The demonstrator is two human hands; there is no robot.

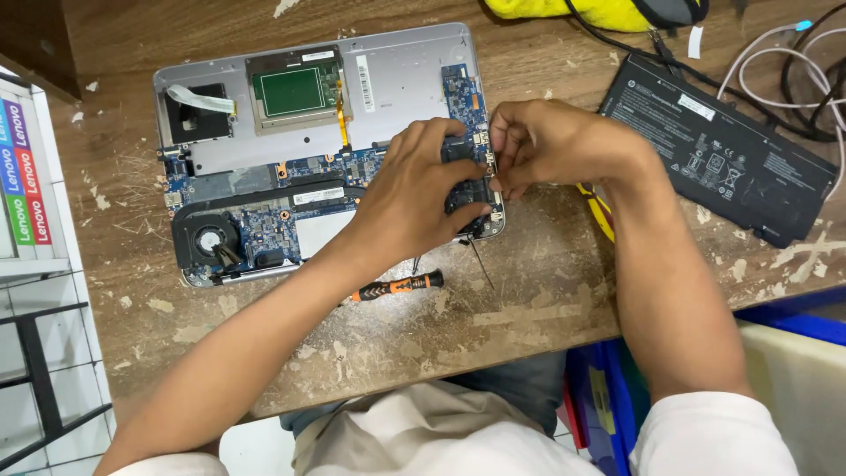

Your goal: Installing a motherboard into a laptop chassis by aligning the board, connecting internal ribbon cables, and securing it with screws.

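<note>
An opened laptop (397, 79) lies bottom-up on the worn wooden table (529, 300), its blue circuit board, round fan (210, 240) and green-backed touchpad module (291, 91) exposed. My left hand (421, 196) rests over the board's right part, fingers curled on a small dark component near the edge. My right hand (546, 141) meets it from the right, fingertips pinching at the same spot by the side ports. What the fingers grip is mostly hidden. An orange-and-black screwdriver (398, 286) lies on the table just below the laptop.
A flat black battery pack (718, 145) lies at the right. Black and white cables (793, 70) and a yellow cloth (573, 11) sit at the back right. A blue bin (793, 322) stands below the table's right edge, white shelving (35, 264) at the left.
</note>
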